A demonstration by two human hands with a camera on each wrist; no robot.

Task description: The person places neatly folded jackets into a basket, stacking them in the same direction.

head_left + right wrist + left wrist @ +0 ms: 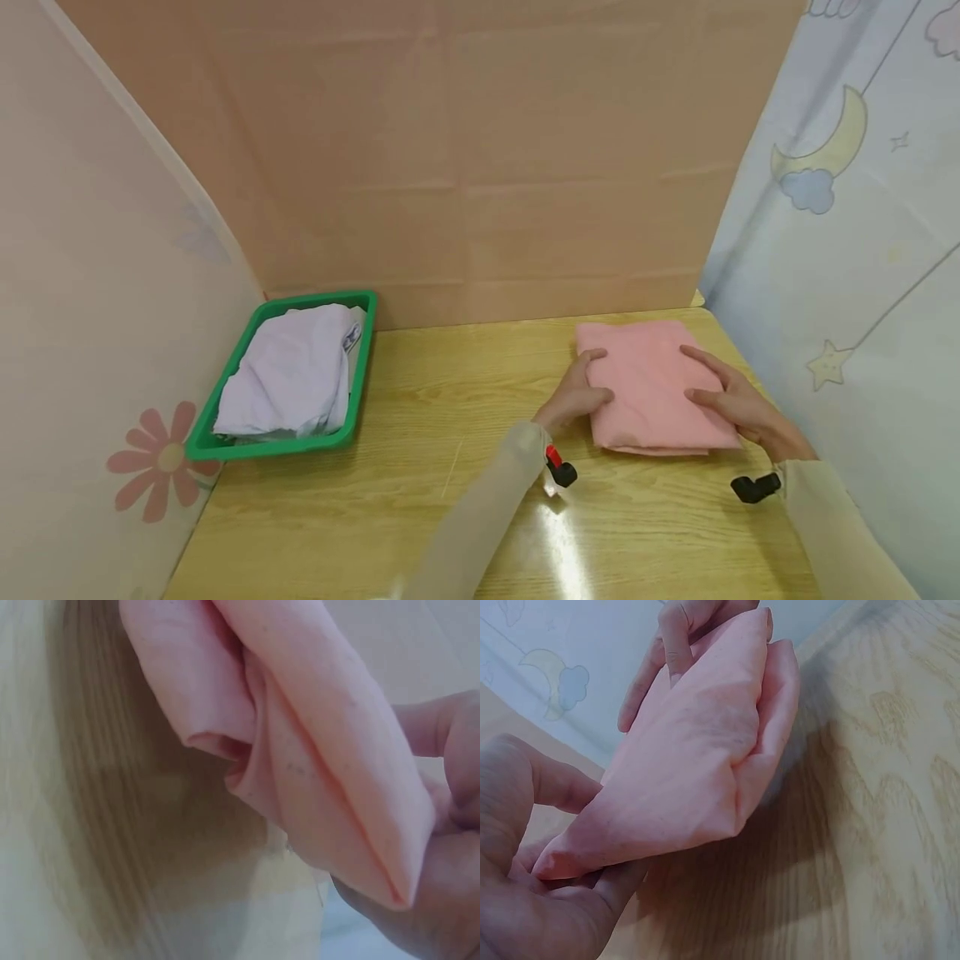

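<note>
A folded pink cloth is held between both hands over the right part of the table. My left hand grips its left edge, with fingers tucked beneath and the thumb on top, as the left wrist view shows on the cloth. The right hand grips the opposite edge. In the right wrist view, the layered folds of the cloth hang near that hand, and a shadow falls on the wood below.
A green basket stands at the table's left, with folded pale lavender cloth inside. Brown paper rises along the back edge. Printed sheets hang on both sides, the right one close to my right arm. The wooden table stretches between.
</note>
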